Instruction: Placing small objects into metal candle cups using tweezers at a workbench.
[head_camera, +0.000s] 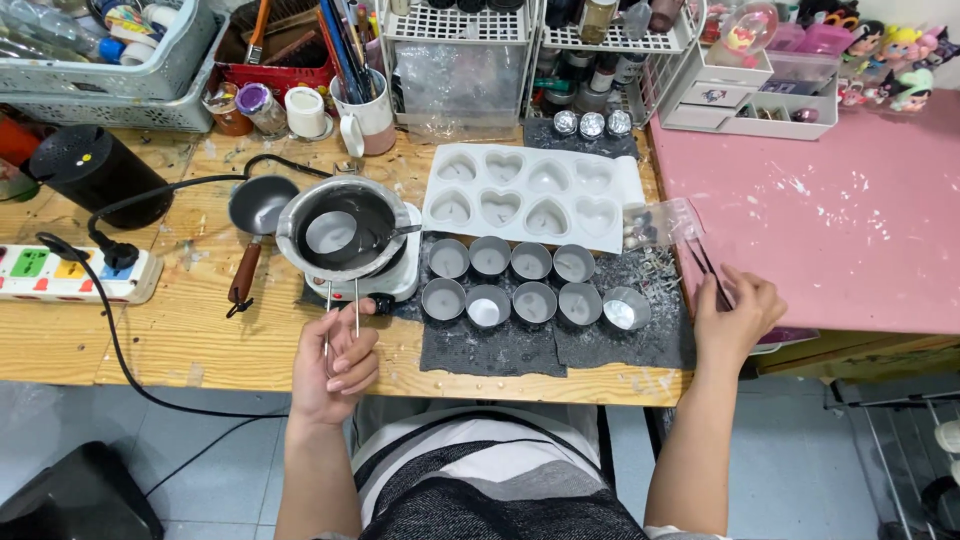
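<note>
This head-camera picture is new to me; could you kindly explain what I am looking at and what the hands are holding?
There is one picture, taken by a camera worn on a person's head, looking down at their own two bare hands over a wooden table. No machine is involved.

The left hand grips the wire handle of a metal pot that sits on a small white hotplate. The pot holds grey liquid.

The right hand holds thin dark tweezers beside a small clear bag.

Between the hands, nine small metal cups stand in two rows on a grey mat; most hold grey filling. Behind them lies a white heart-shaped mould. A power strip is at the left.
</note>
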